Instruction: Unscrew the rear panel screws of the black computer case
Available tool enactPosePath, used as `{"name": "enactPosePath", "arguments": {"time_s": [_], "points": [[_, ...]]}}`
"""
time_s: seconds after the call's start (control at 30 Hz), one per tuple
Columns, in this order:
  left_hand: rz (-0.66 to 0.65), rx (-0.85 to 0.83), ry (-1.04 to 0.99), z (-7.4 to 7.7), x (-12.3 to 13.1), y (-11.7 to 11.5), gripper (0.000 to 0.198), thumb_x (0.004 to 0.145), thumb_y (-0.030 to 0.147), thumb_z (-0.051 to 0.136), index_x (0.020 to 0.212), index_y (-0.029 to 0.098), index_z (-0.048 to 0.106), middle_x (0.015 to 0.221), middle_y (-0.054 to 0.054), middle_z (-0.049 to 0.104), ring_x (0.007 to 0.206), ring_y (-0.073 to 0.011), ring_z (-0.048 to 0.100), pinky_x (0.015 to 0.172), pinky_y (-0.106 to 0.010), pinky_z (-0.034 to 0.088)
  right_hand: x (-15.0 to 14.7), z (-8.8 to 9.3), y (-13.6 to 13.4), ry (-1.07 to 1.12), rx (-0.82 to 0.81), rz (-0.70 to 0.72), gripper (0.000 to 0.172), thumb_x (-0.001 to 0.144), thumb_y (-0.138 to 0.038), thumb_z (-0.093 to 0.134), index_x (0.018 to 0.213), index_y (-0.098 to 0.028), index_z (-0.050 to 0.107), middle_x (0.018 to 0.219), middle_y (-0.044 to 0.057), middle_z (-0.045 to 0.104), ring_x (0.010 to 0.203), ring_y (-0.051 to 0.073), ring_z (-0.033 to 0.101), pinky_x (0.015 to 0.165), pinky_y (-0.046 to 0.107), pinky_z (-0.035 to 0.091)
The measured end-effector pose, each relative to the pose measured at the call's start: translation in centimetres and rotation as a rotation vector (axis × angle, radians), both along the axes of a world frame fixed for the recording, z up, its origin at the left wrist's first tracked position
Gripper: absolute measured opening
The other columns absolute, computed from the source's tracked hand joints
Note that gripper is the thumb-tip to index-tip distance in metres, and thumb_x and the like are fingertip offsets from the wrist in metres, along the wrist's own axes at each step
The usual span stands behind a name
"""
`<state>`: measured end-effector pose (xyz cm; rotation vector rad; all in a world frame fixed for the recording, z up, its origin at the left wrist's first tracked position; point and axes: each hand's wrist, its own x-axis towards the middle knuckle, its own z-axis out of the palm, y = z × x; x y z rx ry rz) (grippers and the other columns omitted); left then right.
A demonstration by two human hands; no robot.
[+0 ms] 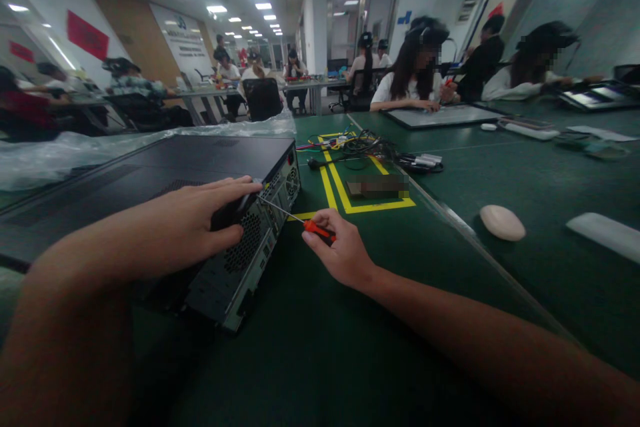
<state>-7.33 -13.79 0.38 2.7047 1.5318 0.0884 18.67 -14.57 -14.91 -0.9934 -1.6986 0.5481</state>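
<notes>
A black desktop computer case lies on its side at the left, its rear panel with vents and ports turned to the right. Across its near top edge lies my left hand, fingers stretched out flat and thumb apart against the rear side. My right hand is closed around the orange and black handle of a screwdriver. The thin shaft points left and up to the rear panel, its tip close beside my left fingertips. Whether the tip sits in a screw is too small to tell.
Yellow tape marks the green table. Near it lie bundled cables and a dark flat block. A pale mouse and a white bar-shaped object are at right. Clear plastic wrap lies behind the case; people work beyond.
</notes>
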Motion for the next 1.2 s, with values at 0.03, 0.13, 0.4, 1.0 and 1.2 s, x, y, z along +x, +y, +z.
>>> {"name": "enactPosePath", "arguments": {"time_s": [0.03, 0.13, 0.4, 1.0, 1.2], "points": [[0.001, 0.001, -0.002, 0.04, 0.06, -0.05, 0.074, 0.092, 0.056, 0.054, 0.161, 0.032, 0.047, 0.163, -0.003, 0.052, 0.139, -0.0355, 0.060, 0.121, -0.049, 0.046, 0.01, -0.01, 0.01, -0.002, 0.000, -0.003, 0.015, 0.094, -0.035, 0.068, 0.102, -0.025, 0.058, 0.095, 0.003, 0.072, 0.087, 0.021, 0.070, 0.082, 0.037, 0.054], [0.005, 0.017, -0.010, 0.08, 0.12, -0.13, 0.075, 0.090, 0.058, 0.055, 0.160, 0.033, 0.049, 0.161, 0.000, 0.055, 0.137, -0.0348, 0.062, 0.119, -0.046, 0.047, 0.03, -0.10, 0.09, -0.003, 0.005, -0.004, 0.016, 0.094, -0.035, 0.068, 0.102, -0.026, 0.059, 0.095, 0.003, 0.072, 0.085, 0.020, 0.070, 0.082, 0.037, 0.054], [-0.007, 0.040, -0.037, -0.30, -0.29, 0.07, 0.075, 0.090, 0.062, 0.054, 0.160, 0.035, 0.048, 0.159, 0.004, 0.057, 0.137, -0.0323, 0.062, 0.120, -0.042, 0.046, 0.04, -0.19, 0.06, 0.010, 0.009, -0.004, 0.016, 0.094, -0.034, 0.068, 0.104, -0.026, 0.059, 0.095, 0.003, 0.072, 0.087, 0.020, 0.070, 0.082, 0.037, 0.054], [0.005, 0.008, -0.006, -0.07, -0.07, -0.08, 0.073, 0.091, 0.054, 0.057, 0.161, 0.033, 0.047, 0.162, -0.002, 0.054, 0.138, -0.0346, 0.061, 0.119, -0.047, 0.047, 0.12, 0.19, -0.08, -0.026, 0.008, -0.014, 0.015, 0.096, -0.036, 0.066, 0.102, -0.023, 0.064, 0.092, 0.003, 0.070, 0.083, 0.019, 0.067, 0.077, 0.034, 0.050], [-0.021, 0.017, -0.005, 0.03, 0.09, -0.30, 0.069, 0.094, 0.051, 0.054, 0.160, 0.032, 0.048, 0.163, -0.001, 0.052, 0.138, -0.0334, 0.061, 0.119, -0.045, 0.047, 0.10, 0.12, 0.06, -0.003, 0.028, 0.017, 0.019, 0.100, -0.038, 0.060, 0.103, -0.021, 0.068, 0.096, 0.005, 0.072, 0.086, 0.020, 0.067, 0.078, 0.034, 0.051]]}}
